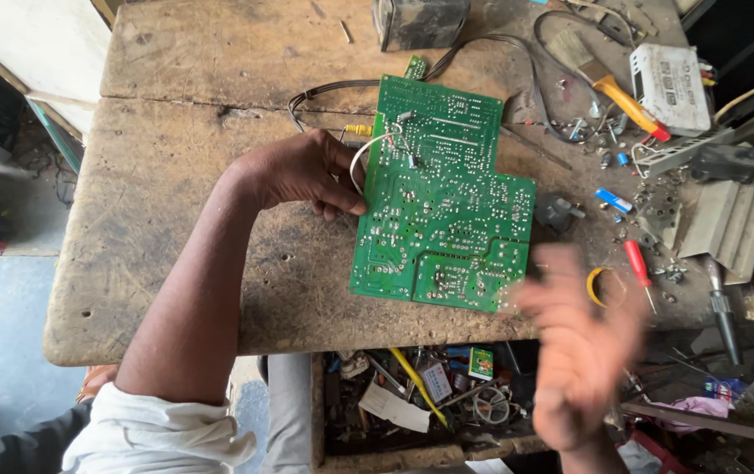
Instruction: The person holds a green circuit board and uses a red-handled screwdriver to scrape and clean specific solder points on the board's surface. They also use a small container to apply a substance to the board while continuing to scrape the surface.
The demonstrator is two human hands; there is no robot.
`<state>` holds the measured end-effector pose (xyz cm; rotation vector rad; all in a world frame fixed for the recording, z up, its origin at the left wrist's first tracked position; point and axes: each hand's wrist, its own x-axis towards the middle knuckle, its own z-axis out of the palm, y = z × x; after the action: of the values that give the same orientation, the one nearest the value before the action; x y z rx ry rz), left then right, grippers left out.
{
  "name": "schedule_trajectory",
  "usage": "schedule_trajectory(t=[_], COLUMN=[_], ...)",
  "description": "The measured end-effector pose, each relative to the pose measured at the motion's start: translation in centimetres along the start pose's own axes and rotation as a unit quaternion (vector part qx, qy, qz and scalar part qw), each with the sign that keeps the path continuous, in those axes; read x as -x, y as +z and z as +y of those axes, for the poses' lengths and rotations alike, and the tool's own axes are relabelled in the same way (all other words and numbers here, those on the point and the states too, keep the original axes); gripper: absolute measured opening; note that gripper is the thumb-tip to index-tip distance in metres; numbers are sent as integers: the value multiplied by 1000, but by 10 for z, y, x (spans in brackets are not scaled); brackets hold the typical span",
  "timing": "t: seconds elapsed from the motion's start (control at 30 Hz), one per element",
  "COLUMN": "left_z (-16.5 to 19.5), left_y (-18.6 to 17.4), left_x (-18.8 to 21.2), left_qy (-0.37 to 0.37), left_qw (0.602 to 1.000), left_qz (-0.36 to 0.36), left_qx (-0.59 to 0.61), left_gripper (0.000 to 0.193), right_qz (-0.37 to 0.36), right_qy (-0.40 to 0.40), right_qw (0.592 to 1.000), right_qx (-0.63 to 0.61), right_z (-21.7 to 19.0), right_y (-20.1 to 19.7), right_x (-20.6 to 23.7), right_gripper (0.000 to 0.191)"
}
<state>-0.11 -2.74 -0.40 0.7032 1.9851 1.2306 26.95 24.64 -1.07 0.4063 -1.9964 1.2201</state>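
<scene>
Fingers of the left hand (307, 171) are closed on the left edge of a green circuit board (443, 202), which is held solder side up, tilted slightly, over a worn wooden workbench (175, 219). Just above the grip, a white wire loop (364, 158) and a small yellow part (357, 129) are seen at the board's upper left corner, and a bundle of dark cables (333, 88) is led away from there toward a grey metal box (419, 22) at the far edge of the bench.

Well to the right of the grip and nearer the camera, the right hand (578, 351) is seen blurred, fingers spread, with nothing held in it; it is apart from the board, just off its lower right corner. Beyond that hand, a red-handled screwdriver (637, 268) and a yellow ring (596, 285) are laid on the bench. Further right and up from the grip, a brush with a yellow handle (609, 88), a white boxed module (671, 83) and scattered small parts are found. Below the grip, under the bench edge, an open drawer (412, 404) filled with mixed tools and scraps is seen.
</scene>
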Motion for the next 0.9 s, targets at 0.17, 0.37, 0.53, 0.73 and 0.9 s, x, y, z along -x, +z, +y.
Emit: schedule_trajectory(t=[0.17,0.37,0.53,0.73,0.9], left_z=[2,12,23,31,28], left_y=[-1,-1,6,14,12], left_x=[1,5,2,-10,-3], left_qy=[12,7,-57,-131,-115], left_qw=[1000,998,996,989,983], left_qz=[2,19,34,48,51], left_qx=[-15,-66,-53,-56,-133], left_gripper=[29,42,43,27,26], right_qz=[97,110,133,98,14], right_qy=[-225,-10,8,67,143], right_qw=[939,989,989,820,797], right_qx=[242,93,59,560,586], right_z=[53,106,103,94,106], right_y=[-18,-22,-33,-105,-137], right_x=[6,45,52,17,-1], right_gripper=[72,60,51,17,18])
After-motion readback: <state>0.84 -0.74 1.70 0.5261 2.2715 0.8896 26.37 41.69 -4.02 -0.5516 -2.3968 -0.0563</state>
